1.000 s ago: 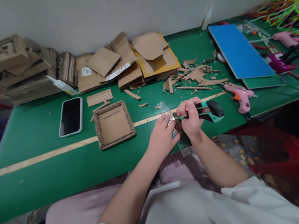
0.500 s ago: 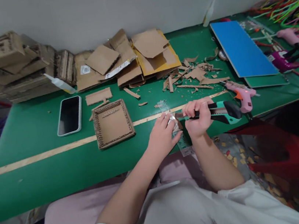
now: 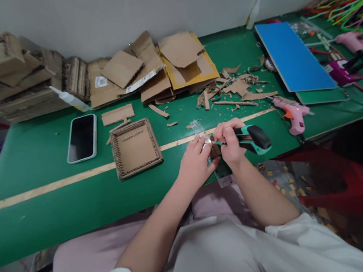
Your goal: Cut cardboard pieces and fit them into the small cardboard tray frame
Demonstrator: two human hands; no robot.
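My left hand (image 3: 194,162) rests with its fingers spread on a clear plastic ruler (image 3: 223,177) lying near the table's front edge. A small brown cardboard piece (image 3: 215,150) shows between my hands by the ruler; its full shape is hidden. My right hand (image 3: 232,146) is wrapped round a black and teal utility knife (image 3: 256,139), its handle pointing right. The knife's front end is at the cardboard beside the ruler; I cannot tell whether the blade is in it. To the left lies a shallow square cardboard tray (image 3: 138,149).
Behind my hands are cardboard scraps (image 3: 237,87) and larger cardboard sheets (image 3: 148,66). A pink glue gun (image 3: 295,116) lies right, near a blue board (image 3: 295,57). A phone (image 3: 82,138), a glue bottle (image 3: 71,99) and stacked cardboard pieces (image 3: 26,86) are left.
My right hand has moved a little left with the knife, closer to my left hand, and the knife handle has swung round. The left hand stays on the ruler.
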